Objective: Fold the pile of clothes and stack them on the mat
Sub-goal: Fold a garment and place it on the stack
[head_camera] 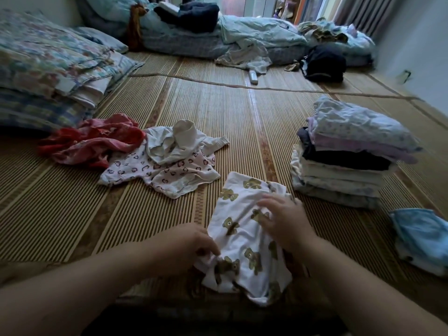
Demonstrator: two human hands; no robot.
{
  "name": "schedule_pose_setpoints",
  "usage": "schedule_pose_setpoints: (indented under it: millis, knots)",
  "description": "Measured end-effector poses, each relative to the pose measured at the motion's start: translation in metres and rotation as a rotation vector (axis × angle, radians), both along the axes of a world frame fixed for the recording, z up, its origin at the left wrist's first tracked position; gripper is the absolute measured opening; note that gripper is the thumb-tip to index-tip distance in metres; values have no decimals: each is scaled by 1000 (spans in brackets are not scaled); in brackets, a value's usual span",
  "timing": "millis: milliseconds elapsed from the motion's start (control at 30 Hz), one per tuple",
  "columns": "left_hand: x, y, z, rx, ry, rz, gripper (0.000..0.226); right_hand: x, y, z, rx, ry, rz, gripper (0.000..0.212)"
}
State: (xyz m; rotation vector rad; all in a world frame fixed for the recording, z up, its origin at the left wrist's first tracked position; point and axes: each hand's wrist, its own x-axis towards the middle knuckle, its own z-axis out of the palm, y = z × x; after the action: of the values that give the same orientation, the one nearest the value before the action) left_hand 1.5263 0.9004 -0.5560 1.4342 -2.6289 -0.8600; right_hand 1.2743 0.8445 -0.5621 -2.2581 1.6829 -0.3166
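A white garment with brown bear prints (pixel 242 229) lies on the woven mat (pixel 145 214) right in front of me. My left hand (pixel 191 243) pinches its lower left edge. Flat on the garment's right side rests my right hand (pixel 283 219), fingers spread. Farther left is the unfolded pile: a white heart-print piece (pixel 167 174), a plain white piece (pixel 169 141) on top of it, and a red-pink garment (pixel 97 141). A stack of folded clothes (pixel 346 156) stands on the mat to the right.
A light blue cloth (pixel 421 234) lies at the right edge. Folded quilts and pillows (pixel 48 69) sit at the left. Bedding, dark clothes (pixel 324 64) and a white remote (pixel 253 77) are at the back. A wall runs along the right.
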Motion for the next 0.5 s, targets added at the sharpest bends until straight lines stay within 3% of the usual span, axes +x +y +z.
schedule_pose_setpoints:
  millis: [100, 267, 333, 433, 500]
  knots:
    - [2, 16, -13, -113, -68, 21, 49, 14, 55, 2, -114, -104, 155, 40]
    - [1, 20, -13, -169, -181, -25, 51, -1, 109, -13, 187, 154, 299, 96]
    - [2, 18, -13, -247, -150, -26, 41, -7, 116, -20, 139, 157, 287, 93]
    - [1, 21, -18, -339, -74, -10, 49, -10, 118, -21, 171, 99, 212, 90]
    - [1, 26, -20, -359, -33, -2, 49, -12, 117, -21, 127, 69, 228, 72]
